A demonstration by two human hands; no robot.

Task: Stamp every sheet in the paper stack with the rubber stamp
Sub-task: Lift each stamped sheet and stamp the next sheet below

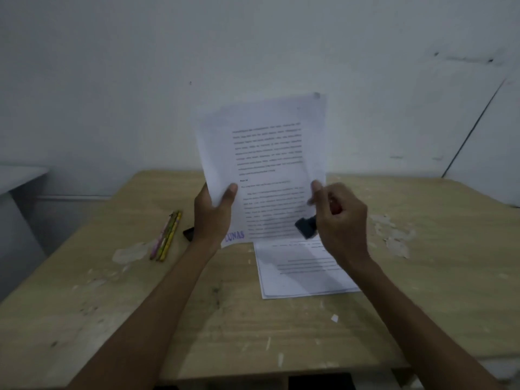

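Observation:
A printed sheet (264, 153) is held upright above the table, and a purple "LUNAS" stamp mark (235, 235) shows at its lower left corner. My left hand (213, 212) grips the sheet's left edge, thumb on the front. My right hand (340, 218) pinches the sheet's right edge with thumb and forefinger while also holding the rubber stamp (306, 226), whose dark base points down-left. Below them the paper stack (298, 271) lies flat on the wooden table (140, 305).
Pencils (167, 235) lie on the table to the left. A small black object (189, 233), perhaps an ink pad, peeks out behind my left wrist. A white wall stands close behind the table. A pale surface (19, 175) sits at far left.

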